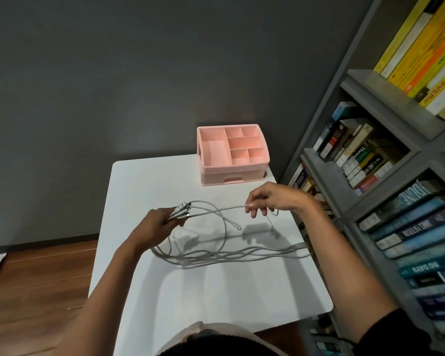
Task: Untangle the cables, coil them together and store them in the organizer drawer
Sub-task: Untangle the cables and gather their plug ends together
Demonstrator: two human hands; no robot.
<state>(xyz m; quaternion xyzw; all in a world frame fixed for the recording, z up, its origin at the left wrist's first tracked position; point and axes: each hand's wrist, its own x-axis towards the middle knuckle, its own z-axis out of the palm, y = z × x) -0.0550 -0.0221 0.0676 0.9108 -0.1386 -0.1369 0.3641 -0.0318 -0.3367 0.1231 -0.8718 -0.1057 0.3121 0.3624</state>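
Note:
Several white cables (pixel 229 254) lie in long loops across the white table (pixel 216 299). My left hand (pixel 157 222) grips a bunch of their plug ends, which stick out toward the far side. My right hand (pixel 270 199) pinches one cable strand, held taut above the table between the two hands. One loose connector (pixel 238 228) hangs below that strand. The pink organizer (pixel 233 154) stands at the table's far edge, its top compartments showing and its front drawer (pixel 233 179) shut.
A grey bookshelf (pixel 385 160) packed with books runs close along the table's right side. A dark wall stands behind the table. Wooden floor (pixel 36 283) lies to the left. The cable loops reach the table's right edge.

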